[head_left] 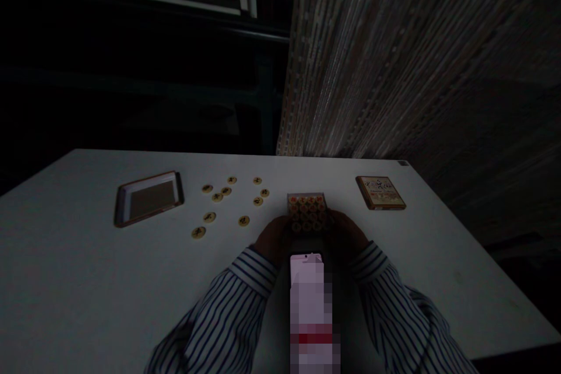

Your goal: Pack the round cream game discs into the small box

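Between my two hands is a small clear-edged tray of Chinese chess pieces (307, 210), its round pieces set in rows with red characters on the upper ones. My left hand (277, 238) grips its left side, and my right hand (346, 234) grips its right side. Most of my fingers are in shadow. Loose Chinese chess pieces (209, 217) with dark characters lie scattered on the table left of my left hand. A lit phone (307, 292), partly blurred out, lies between my forearms, just below the tray.
On the white table (109, 280), an open shallow box half (149, 198) lies at the left. A printed box lid (381, 193) lies at the right. A string curtain (333, 70) hangs behind the far edge. The room is dim.
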Motion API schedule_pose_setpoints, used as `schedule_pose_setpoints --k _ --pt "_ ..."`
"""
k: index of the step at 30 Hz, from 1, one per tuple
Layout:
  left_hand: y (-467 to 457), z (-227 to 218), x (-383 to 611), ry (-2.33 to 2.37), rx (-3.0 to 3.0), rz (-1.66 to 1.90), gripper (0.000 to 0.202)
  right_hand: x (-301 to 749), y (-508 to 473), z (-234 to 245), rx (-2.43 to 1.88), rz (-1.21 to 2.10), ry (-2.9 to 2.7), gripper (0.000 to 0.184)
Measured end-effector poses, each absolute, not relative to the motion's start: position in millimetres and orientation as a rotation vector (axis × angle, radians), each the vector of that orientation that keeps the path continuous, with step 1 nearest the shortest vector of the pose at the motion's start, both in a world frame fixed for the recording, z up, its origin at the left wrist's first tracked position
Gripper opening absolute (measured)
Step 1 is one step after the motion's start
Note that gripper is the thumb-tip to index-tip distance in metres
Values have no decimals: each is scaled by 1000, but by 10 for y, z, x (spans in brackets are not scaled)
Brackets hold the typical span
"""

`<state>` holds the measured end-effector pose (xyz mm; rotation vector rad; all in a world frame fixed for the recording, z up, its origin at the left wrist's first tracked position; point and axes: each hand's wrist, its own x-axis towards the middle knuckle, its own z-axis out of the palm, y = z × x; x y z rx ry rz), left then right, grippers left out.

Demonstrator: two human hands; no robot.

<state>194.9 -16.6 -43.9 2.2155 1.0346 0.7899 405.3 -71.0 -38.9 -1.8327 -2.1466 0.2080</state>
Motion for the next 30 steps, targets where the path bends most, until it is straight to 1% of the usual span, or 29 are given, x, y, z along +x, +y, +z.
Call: schedule_pose_setpoints --k 4,8,11,15,22,25,30 --pt "-156 -454 1960 1065 2218 772 32 4073 -715 -454 -1740 164 -2091 50" --pt "-132 -471 1968 1068 2228 726 30 4054 -682 -439 -1607 173 -2070 43" --pt "-121 -489 1953 1044 2246 765 32 4050 -664 -452 -1554 140 -2111 42" --pt "-112 -504 1930 1003 2279 793 34 4058 -675 -487 -1588 86 -2086 43" --pt "-172 -431 1932 1036 2255 841 32 4076 -685 -477 -1574 93 -2117 44" --pt "-190 -427 1924 1033 2276 865 34 4069 -698 -473 -1626 99 -2048 46" --pt "-183 -459 1923 1058 2283 863 35 4052 -717 -486 -1628 103 -1989 45"
